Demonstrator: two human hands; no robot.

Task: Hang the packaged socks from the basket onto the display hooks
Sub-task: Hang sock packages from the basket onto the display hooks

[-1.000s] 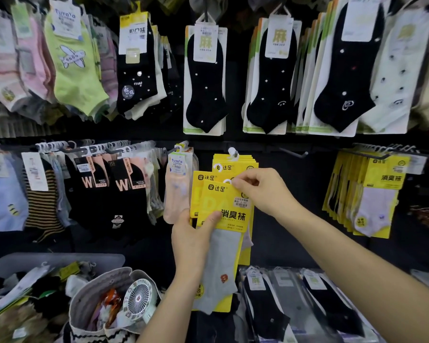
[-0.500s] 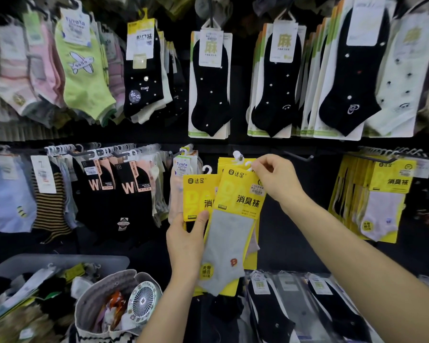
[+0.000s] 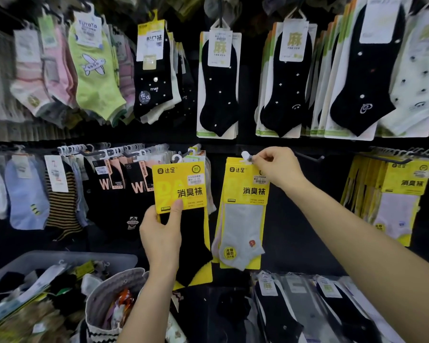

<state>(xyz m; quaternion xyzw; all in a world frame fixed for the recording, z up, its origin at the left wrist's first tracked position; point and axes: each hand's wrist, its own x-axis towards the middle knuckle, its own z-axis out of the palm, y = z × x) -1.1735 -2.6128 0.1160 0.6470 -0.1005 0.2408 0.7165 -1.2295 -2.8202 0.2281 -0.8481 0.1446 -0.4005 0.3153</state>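
My left hand grips a yellow-carded pack of black socks by its lower left, thumb on the card front. To its right hangs a yellow pack with a grey sock. My right hand pinches the top corner of that grey-sock pack beside its white plastic hanger, at the display hook in the dark wall. A grey basket with loose sock packs sits at the lower left.
Rows of hung socks fill the wall: black dotted pairs above, striped and black ones to the left, more yellow packs to the right. A striped fabric bag stands by the basket. Bagged black socks lie at lower right.
My right hand has lifted the grey-sock pack up and right to the hook. My left hand has shifted left with the black-sock pack, so the two packs are now apart.
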